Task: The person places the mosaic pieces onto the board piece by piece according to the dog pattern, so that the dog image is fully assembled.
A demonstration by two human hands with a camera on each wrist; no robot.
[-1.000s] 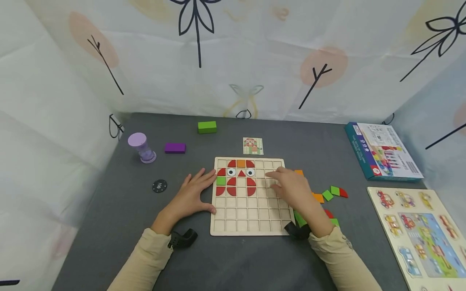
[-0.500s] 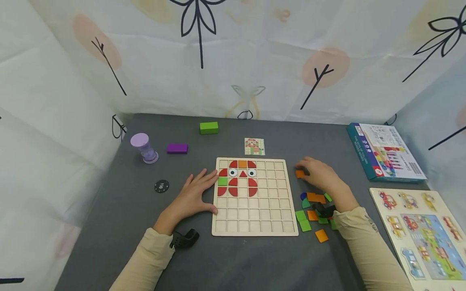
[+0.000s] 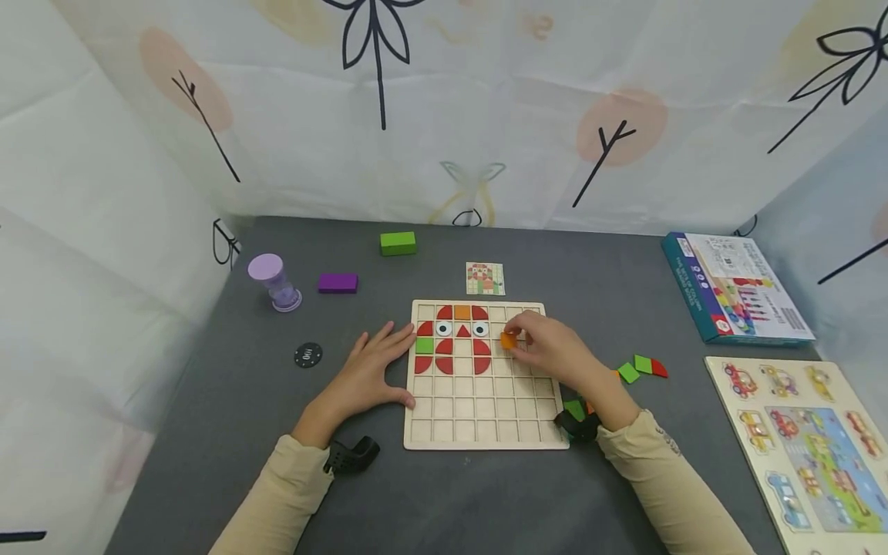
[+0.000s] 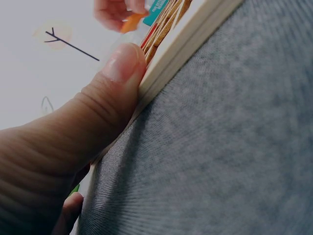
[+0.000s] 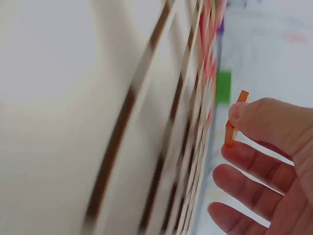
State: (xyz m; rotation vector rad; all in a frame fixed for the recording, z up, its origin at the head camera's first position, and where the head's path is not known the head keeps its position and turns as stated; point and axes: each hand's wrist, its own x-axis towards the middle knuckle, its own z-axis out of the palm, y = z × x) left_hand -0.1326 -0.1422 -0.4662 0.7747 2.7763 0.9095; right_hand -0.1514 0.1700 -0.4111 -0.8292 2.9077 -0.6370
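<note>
A wooden grid board (image 3: 482, 433) lies on the dark table, with red pieces, an orange one, a green one and two eye tiles (image 3: 443, 329) set in its upper left cells. My left hand (image 3: 361, 378) rests against the board's left edge, fingers spread; in the left wrist view the thumb (image 4: 115, 83) touches the board's side. Above the board, right of the eye tiles, my right hand (image 3: 555, 351) pinches a small orange tile (image 3: 509, 340). The right wrist view shows that tile (image 5: 243, 96) nearly edge-on between thumb and forefinger, apart from the grid.
Loose green tiles (image 3: 628, 373) and a red piece (image 3: 659, 368) lie right of the board, others partly hidden under the right arm. Behind the board is a small picture card (image 3: 485, 279). A box (image 3: 738, 289) and a picture puzzle (image 3: 749, 455) stand at right; a purple hourglass (image 3: 275, 283) at left.
My right hand went from over the board to an orange tile beside it, picked it up and came back leftward over the grid with it. The left hand has stayed put.
</note>
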